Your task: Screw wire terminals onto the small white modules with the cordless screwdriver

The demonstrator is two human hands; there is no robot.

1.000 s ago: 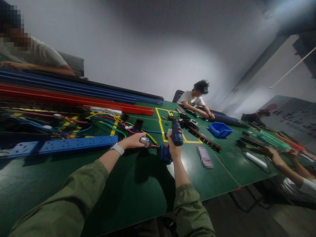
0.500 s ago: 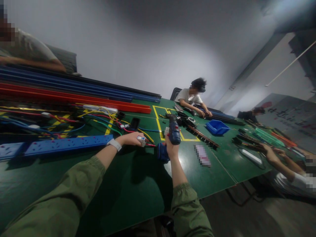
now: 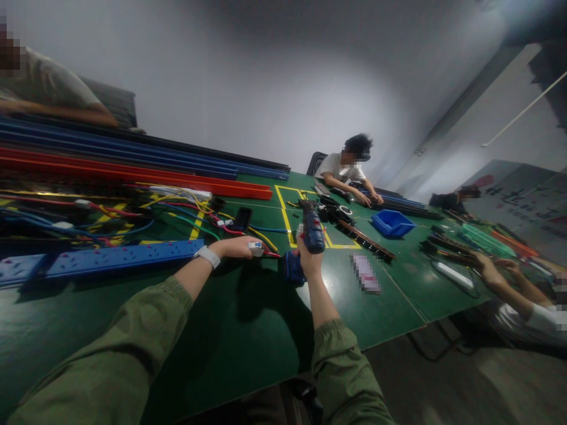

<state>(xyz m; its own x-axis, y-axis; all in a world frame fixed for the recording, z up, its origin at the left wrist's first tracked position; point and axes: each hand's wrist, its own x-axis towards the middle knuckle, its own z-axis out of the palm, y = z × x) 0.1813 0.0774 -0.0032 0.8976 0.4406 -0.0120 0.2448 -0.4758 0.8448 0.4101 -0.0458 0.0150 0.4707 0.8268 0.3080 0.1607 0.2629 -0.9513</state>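
Note:
Wrapped round the grip of a blue cordless drill [image 3: 313, 230], my right hand [image 3: 309, 257] is closed, with the drill's battery base [image 3: 293, 268] showing below. My left hand [image 3: 234, 248], to the left of it, is closed on a small white block with a blue mark [image 3: 255, 249]. A red wire [image 3: 271, 255] runs from beside the block toward the drill base; I cannot tell whether it joins either. Close behind the left hand lie a black open box [image 3: 241, 218] and several coloured wires [image 3: 212, 218].
A blue power strip body [image 3: 124, 260] lies left of my hands. Red and blue rails [image 3: 177, 183] stretch across the back left. On the right are a phone [image 3: 365, 273], a blue bin [image 3: 392, 223] and a long strip of metal contacts [image 3: 365, 239]. Several co-workers sit round the green table [image 3: 248, 342].
The view has shifted slightly. Both hands keep their holds on the drill and the white block, with hardly any movement between them.

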